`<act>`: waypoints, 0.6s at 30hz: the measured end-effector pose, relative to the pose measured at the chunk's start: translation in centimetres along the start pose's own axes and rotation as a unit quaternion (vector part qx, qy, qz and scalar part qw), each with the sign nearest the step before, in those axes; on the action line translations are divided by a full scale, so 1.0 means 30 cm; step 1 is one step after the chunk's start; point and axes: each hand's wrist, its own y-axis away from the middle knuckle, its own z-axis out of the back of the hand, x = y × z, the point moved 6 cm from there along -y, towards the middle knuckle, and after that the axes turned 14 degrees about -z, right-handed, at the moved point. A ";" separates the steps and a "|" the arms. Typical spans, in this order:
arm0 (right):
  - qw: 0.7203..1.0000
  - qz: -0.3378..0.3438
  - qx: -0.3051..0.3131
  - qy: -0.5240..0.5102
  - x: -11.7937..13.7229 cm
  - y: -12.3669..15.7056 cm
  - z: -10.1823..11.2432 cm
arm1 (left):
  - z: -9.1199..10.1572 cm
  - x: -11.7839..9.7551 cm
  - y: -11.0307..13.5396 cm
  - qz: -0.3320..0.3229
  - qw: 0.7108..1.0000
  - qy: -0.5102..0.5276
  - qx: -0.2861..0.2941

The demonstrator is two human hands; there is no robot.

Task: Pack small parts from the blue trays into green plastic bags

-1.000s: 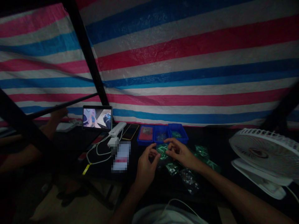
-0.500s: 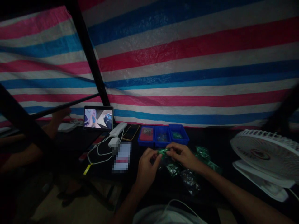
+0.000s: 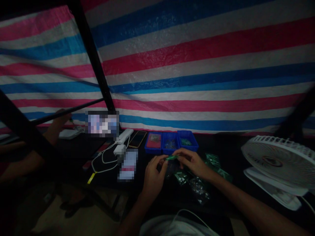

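Both hands meet over a dark table just in front of three blue bins point(image 3: 171, 143). My left hand point(image 3: 153, 174) and my right hand point(image 3: 191, 162) each pinch one end of a small green piece point(image 3: 171, 158) held between them. Under and beside the hands lie several small clear bags with green parts point(image 3: 182, 177), more of them to the right point(image 3: 213, 160). The light is dim, so the piece's detail is hard to make out.
A white fan point(image 3: 278, 164) lies tilted at the right. A tablet point(image 3: 102, 123), a white power bank point(image 3: 124, 135), a phone point(image 3: 137, 139), white cables point(image 3: 104, 160) and a blurred card point(image 3: 127, 165) sit to the left. Another person's arm point(image 3: 52, 129) reaches in at far left. A striped tarp hangs behind.
My hands came together from slightly apart and took the small green piece between them; they have since held it in about the same spot.
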 end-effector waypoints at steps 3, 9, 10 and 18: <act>1.000 -0.004 0.001 -0.004 0.001 -0.002 -0.002 | -0.001 0.004 0.000 -0.001 1.000 0.002 0.003; 1.000 0.000 -0.003 0.004 -0.012 -0.004 0.002 | -0.003 0.004 0.000 0.001 1.000 0.002 0.001; 1.000 -0.002 -0.004 0.005 -0.014 -0.003 0.003 | -0.003 0.001 0.000 0.000 1.000 0.003 0.001; 1.000 -0.001 0.001 0.009 -0.012 0.000 0.002 | -0.001 -0.005 -0.001 -0.006 1.000 0.001 0.001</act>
